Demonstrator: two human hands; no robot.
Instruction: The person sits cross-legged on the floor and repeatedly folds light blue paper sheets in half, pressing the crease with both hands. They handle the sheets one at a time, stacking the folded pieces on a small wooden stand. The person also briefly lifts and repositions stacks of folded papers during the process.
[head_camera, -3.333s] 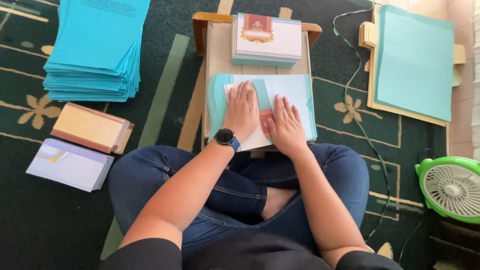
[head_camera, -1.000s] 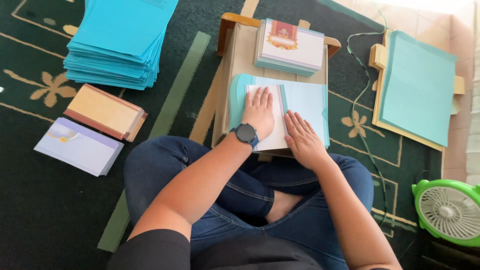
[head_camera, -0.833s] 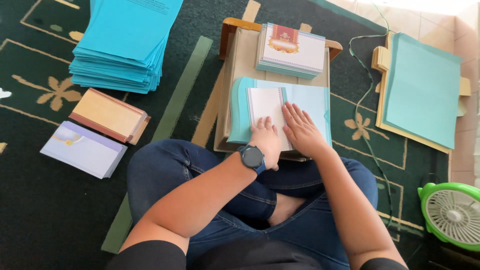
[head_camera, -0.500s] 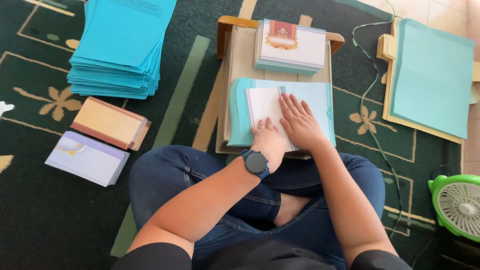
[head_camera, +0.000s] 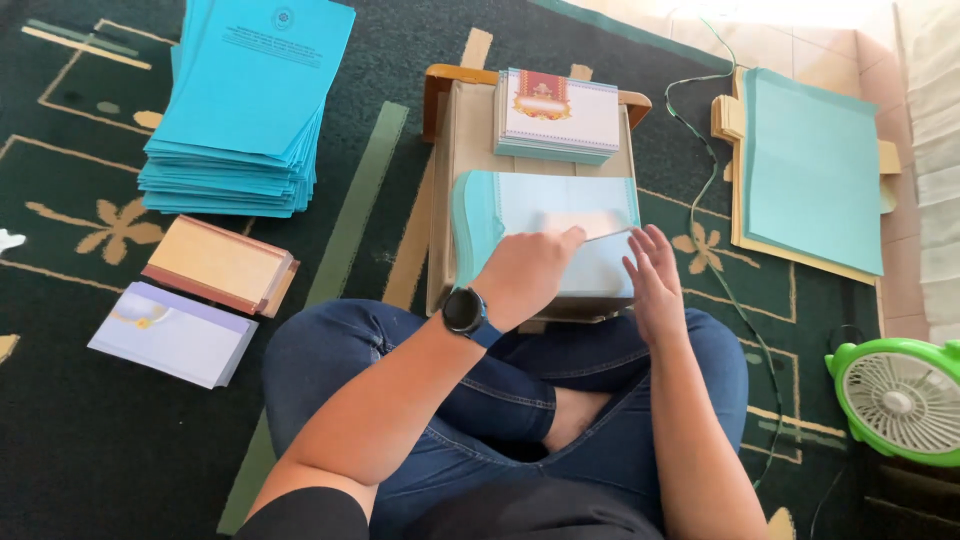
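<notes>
A light blue folded sheet (head_camera: 545, 205) lies on a small wooden table (head_camera: 452, 170) in front of my crossed legs. My left hand (head_camera: 525, 275), with a black watch on its wrist, grips the near edge of a flap of this sheet (head_camera: 588, 222) and lifts it. My right hand (head_camera: 655, 280) rests flat on the right part of the same sheet, fingers apart. A stack of white cards with a red and gold emblem (head_camera: 556, 115) sits at the table's far end.
A tall pile of blue sheets (head_camera: 240, 110) lies at the far left on the dark green carpet. Tan cards (head_camera: 218, 265) and lilac envelopes (head_camera: 170, 335) lie to my left. A pale blue pile (head_camera: 810, 170) on a board is right, with a green fan (head_camera: 900, 398) nearby.
My left hand slid from flat on the sheet down to its near edge and now lifts a flap. My right hand shifted to the right. The camera view drifted.
</notes>
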